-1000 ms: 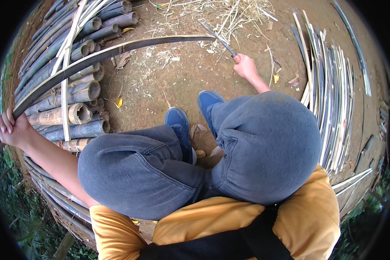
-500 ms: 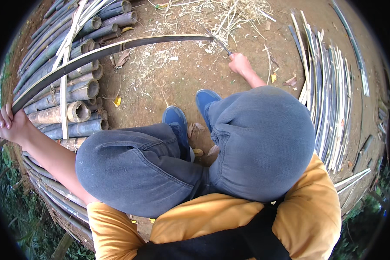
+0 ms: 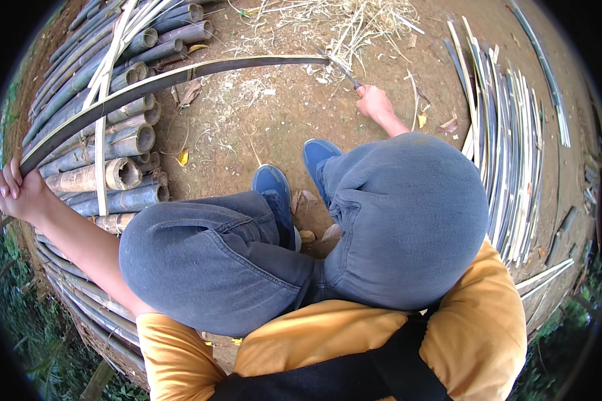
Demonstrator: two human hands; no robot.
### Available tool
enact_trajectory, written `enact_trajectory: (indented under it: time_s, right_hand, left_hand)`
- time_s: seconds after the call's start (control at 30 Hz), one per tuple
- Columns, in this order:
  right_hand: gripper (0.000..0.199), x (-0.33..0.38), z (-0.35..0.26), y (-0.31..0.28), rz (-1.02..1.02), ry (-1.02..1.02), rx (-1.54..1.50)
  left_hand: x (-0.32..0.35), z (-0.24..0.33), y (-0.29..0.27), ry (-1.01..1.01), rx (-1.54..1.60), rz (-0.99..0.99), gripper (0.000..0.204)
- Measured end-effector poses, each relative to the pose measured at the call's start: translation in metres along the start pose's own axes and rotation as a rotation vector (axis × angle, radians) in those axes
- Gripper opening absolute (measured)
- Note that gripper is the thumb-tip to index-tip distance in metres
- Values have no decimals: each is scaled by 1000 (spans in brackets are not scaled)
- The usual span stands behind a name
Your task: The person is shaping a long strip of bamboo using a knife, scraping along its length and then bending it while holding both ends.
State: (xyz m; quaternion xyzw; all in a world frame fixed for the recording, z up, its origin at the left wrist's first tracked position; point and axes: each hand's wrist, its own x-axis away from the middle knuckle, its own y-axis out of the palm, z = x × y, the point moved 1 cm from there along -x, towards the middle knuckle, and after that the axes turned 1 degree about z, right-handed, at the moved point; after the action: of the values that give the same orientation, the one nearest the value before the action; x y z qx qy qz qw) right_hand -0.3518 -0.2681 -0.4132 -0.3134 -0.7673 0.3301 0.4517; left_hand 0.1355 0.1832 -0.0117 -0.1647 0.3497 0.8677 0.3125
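At the far left my left hand (image 3: 17, 192) is closed around a long dark bamboo strip (image 3: 201, 67). The strip arcs over the stacked poles and runs to the right, one long edge pale. My right hand (image 3: 374, 103), beyond my knee, is closed on the handle of a knife (image 3: 344, 71). The knife's thin blade points up and to the left, and the strip's far end meets it near its tip. Whether the blade has cut into the strip is too small to tell.
Cut bamboo poles (image 3: 124, 140) lie piled at the left, with pale strips (image 3: 101, 87) across them. Fine shavings (image 3: 361, 23) are heaped at the far middle. A bundle of split bamboo strips (image 3: 512, 160) lies at the right. My blue shoes (image 3: 272, 190) rest on bare earth.
My right hand and the knife have shifted very slightly right and nearer. The strip and my left hand look nearly the same.
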Motion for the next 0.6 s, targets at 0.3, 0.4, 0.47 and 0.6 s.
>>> enact_trajectory:
  time_s: [0.3,0.4,0.47,0.6]
  right_hand:
    - [27,-4,18,-9,49,31,-37]
    - [23,6,3,-12,116,0,-104]
    - [18,12,-3,-11,167,-45,-149]
    - [14,22,-27,-19,172,-210,-243]
  left_hand:
    - [1,-6,5,39,-43,15,16]
    - [0,-11,7,61,-35,72,16]
    - [-4,-9,2,41,-39,78,14]
    - [-1,-7,18,125,-167,113,7]
